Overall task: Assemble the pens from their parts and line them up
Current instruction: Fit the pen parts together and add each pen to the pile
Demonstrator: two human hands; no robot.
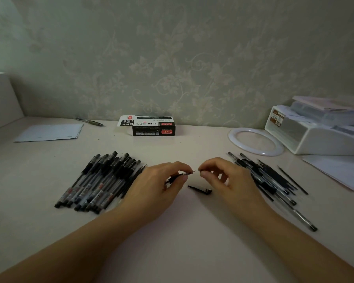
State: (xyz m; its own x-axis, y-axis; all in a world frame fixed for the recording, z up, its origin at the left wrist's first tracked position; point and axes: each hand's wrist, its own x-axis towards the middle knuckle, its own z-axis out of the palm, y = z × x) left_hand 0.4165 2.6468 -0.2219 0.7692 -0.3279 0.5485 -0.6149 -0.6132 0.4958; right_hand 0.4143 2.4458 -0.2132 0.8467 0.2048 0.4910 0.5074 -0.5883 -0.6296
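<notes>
— What do you have on the pens?

— I see a row of capped pens (99, 180) lying side by side on the left, black caps pointing away, clear barrels toward me. On the right, a looser heap of uncapped pens and refills (270, 180), overlapping at angles. A pen barrel (178, 176) is tilted in the middle, tip up-right.

— Anything loose?

— I see one black cap (199, 189) lying flat just below it.
</notes>
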